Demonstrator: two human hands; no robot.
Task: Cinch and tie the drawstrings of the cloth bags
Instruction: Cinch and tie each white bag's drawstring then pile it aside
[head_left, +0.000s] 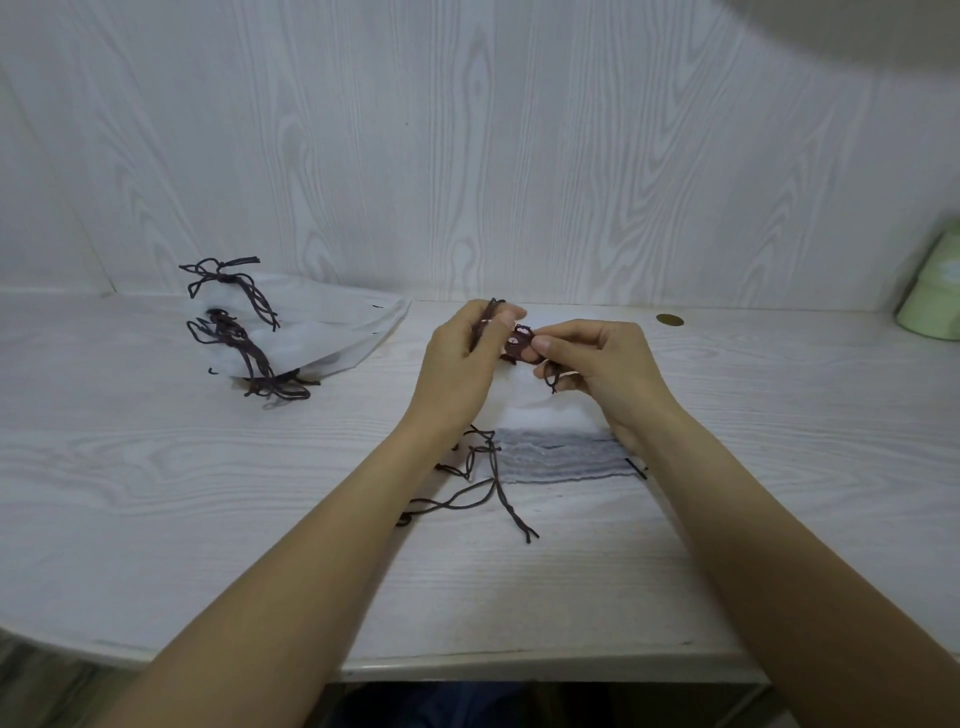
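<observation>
Both bare forearms reach out over the pale wood-grain surface (156, 467), and the two hands meet just above a stack of white cloth bags (556, 457) lying near the middle. The left hand (462, 358) has its fingers curled round a length of dark brown drawstring (519, 345), thumb pressed against the forefinger so the cord is pinched between them, one end poking up past the knuckles. The right hand (597, 364) faces it, thumb and forefinger nipping the same cord where it forms a small loop between the two hands; a short tail of cord hangs below its lower fingers. The top bag (524, 395) is lifted at its mouth and shows white between the wrists — how tightly it is gathered I cannot tell, since the hands cover it.

Below the left wrist, loose drawstring ends (488, 488) trail off the stack's left edge onto the surface, some kinked, one forked at its tip. The stack's near edge shows layered grey folds.

Well apart to the left lies a second pile of white bags (332, 332) — its dark cords (234, 322) bunched and knotted in tangles at the left side. A small round brass-coloured disc (669, 319) sits in the surface near the back wall, and a pale green object (935, 296) stands at the far right edge, cut off by the frame
</observation>
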